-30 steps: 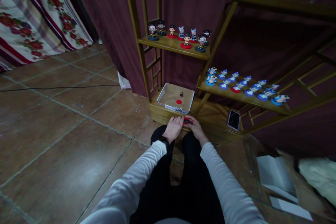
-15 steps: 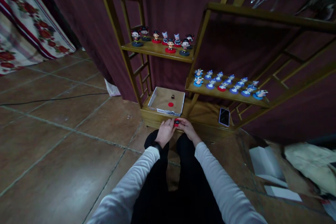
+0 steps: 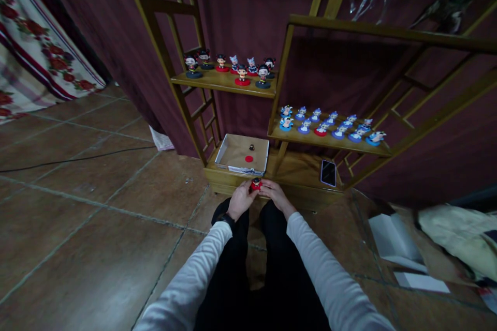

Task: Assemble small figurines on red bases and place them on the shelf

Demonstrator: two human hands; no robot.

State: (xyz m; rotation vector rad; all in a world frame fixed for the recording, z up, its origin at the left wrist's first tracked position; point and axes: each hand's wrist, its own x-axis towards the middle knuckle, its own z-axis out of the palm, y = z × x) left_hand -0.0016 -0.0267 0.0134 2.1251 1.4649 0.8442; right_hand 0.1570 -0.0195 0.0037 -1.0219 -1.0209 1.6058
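Note:
Between my two hands is a small figurine [image 3: 256, 184] with black hair and a red base. My left hand [image 3: 241, 199] grips it from the left, and my right hand [image 3: 275, 195] has its fingers closed on its right side. Just beyond them, a shallow cardboard box [image 3: 235, 153] sits on the bottom shelf. Inside the box lie a red disc [image 3: 249, 159] and a small dark figurine part [image 3: 251, 147]. The fingers hide part of the held figurine.
Several figurines stand on the upper left shelf [image 3: 221, 83], and several blue and purple ones on the right shelf [image 3: 330, 138]. A phone [image 3: 328, 172] lies on the bottom board. White packaging [image 3: 394, 240] and pale cloth [image 3: 458, 235] are on the floor at right.
The figurine in my hands has turned, so its dark-haired head and red body now show more. The view has shifted slightly; the box contents look the same.

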